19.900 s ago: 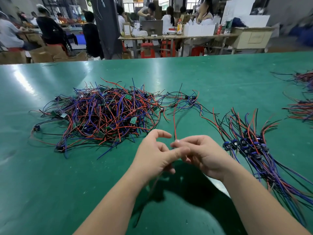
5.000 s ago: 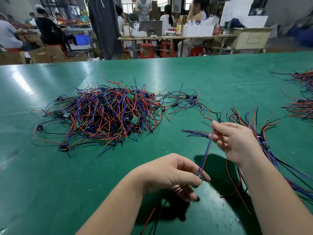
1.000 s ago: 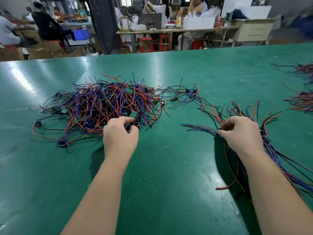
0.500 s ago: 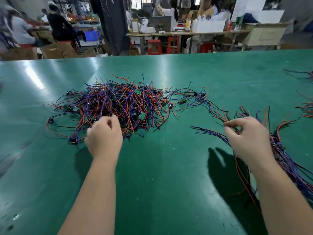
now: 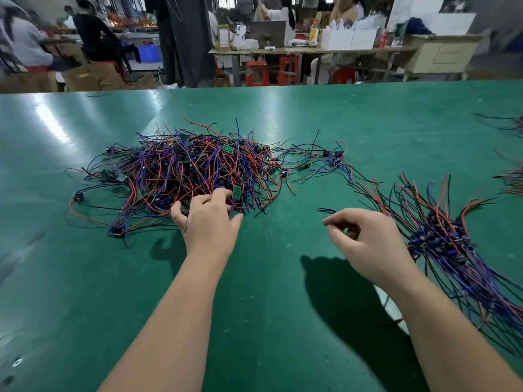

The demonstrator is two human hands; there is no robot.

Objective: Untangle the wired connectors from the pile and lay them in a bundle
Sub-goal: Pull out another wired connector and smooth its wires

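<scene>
1. Pile (image 5: 192,171): a tangled heap of red, blue and black wired connectors lies on the left-centre of the green tabletop (image 5: 254,321). It has no single long axis. Loose strands trail from it to the right.
2. Left hand (image 5: 209,219): it is set palm down at the near edge of the pile, and the fingers are spread with their tips among the wires. The thumb stands apart from the forefinger, and no wire is visibly pinched. The pile lies directly ahead of this hand and touches it.
3. Green circuit board (image 5: 236,192): it lies just beside the left forefinger, to the right, on the near edge of the pile. Judgement: this is the most accessible piece to take next.
4. Right hand (image 5: 365,241): it hovers above bare tabletop with the fingers loosely curled and nothing held. It is well apart from the pile, so the left hand is the nearer one for the pick.
5. Bundle (image 5: 441,241): the sorted connectors lie just right of the right hand. Its long axis runs from far-left to near-right, and the dark connector bodies are grouped at mid-length.
6. Judgement: a freed connector must travel rightward across the gap and be laid parallel to that axis.
</scene>
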